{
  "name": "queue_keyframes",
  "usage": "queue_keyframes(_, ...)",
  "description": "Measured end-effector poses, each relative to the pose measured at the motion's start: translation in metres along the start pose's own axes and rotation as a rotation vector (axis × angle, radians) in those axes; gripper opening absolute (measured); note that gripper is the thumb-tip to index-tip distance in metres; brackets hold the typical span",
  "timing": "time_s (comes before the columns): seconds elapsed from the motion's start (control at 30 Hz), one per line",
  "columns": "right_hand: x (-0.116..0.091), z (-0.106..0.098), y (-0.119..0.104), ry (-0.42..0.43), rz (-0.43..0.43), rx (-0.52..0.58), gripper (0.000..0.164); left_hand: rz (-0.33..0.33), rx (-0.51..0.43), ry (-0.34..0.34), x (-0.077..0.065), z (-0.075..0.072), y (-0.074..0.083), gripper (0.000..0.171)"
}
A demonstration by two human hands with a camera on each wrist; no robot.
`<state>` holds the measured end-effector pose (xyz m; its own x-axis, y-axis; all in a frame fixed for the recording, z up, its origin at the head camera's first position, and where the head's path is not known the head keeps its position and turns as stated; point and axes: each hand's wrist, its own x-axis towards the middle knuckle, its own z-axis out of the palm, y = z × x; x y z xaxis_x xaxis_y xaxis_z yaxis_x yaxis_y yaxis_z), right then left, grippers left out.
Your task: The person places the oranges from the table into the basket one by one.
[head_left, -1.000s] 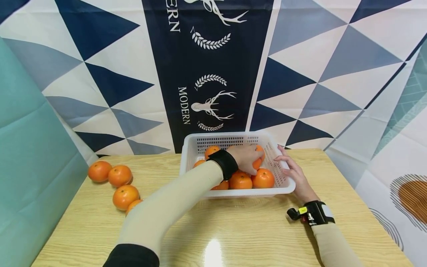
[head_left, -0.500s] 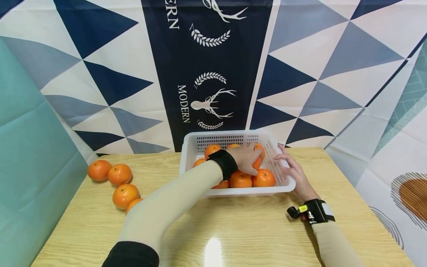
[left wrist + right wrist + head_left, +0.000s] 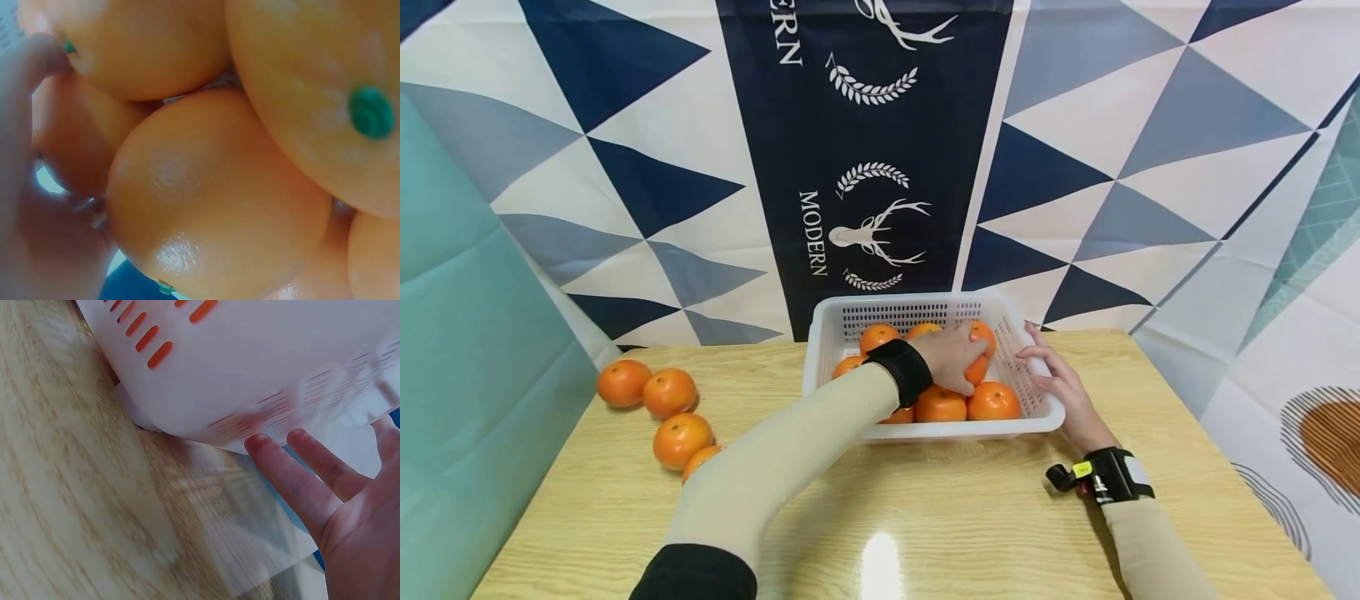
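Observation:
A white plastic basket (image 3: 917, 429) with slotted walls stands at the back of the table with several oranges (image 3: 940, 405) in it. My left hand (image 3: 951, 354) reaches inside and grips an orange (image 3: 976, 369) near the basket's right end. In the left wrist view, that hand's fingers (image 3: 47, 56) lie against the gripped orange (image 3: 94, 137), and other oranges (image 3: 219, 194) crowd around it. At the right end, my right hand (image 3: 1067, 396) holds the basket by its rim. The right wrist view shows some of its fingers (image 3: 284, 472) on the outer wall (image 3: 237, 369).
Several loose oranges (image 3: 679, 442) lie on the left of the wooden table (image 3: 970, 517), one partly hidden behind the left forearm. A patterned cloth (image 3: 880, 150) hangs right behind the basket. A teal cloth (image 3: 482, 358) borders the table's left side.
The hands and basket stay almost in place. The left hand has shifted very slightly left, and the orange at the front right has moved a little to the right. The head view has tilted slightly.

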<state>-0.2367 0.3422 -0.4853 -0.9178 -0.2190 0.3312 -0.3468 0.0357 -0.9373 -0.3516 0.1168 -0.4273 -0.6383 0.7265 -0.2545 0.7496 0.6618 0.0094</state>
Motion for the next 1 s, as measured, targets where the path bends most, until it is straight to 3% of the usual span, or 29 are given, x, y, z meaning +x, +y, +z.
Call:
queue_keyframes(0.07,-0.001,-0.001,0.0,-0.001,-0.002,-0.002,0.038,0.023,0.009,0.018,-0.025,-0.017,0.009,0.066)
queue_keyframes(0.17,-0.002,-0.001,0.0,-0.002,0.006,-0.009,0.037,0.06,0.015,0.042,-0.047,-0.031,0.017,0.062)
queue_keyframes(0.27,-0.002,-0.001,0.001,-0.004,0.015,-0.017,0.037,0.074,0.025,0.058,-0.057,-0.036,0.019,0.06)
queue_keyframes(0.63,0.0,-0.001,0.0,-0.008,-0.015,-0.011,0.038,0.106,0.018,0.113,-0.058,-0.032,0.016,0.057)
queue_keyframes(1.0,-0.001,-0.001,0.003,-0.002,-0.011,-0.023,0.037,0.091,0.013,0.087,-0.059,-0.032,0.017,0.061)
